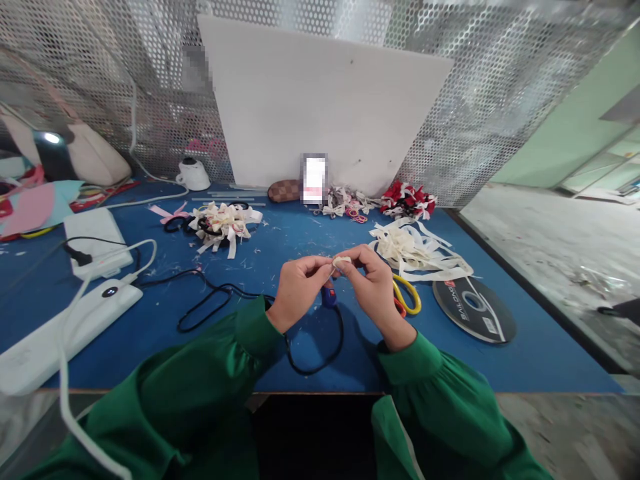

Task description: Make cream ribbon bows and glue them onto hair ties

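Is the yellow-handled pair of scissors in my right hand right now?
No, the yellow handle lies on the blue table beside your right hand, which pinches a small cream piece.

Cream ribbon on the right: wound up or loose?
Loose: the cream ribbon lies heaped in overlapping loops on the blue table.

From where I watch, this looks like a small craft workshop: a blue counter strewn with thread scraps, piles of fabric bows, a heap of cream ribbon, yellow-handled scissors and a labelled reel disc. I see perforated metal sheeting behind it and a bare, littered floor alongside.
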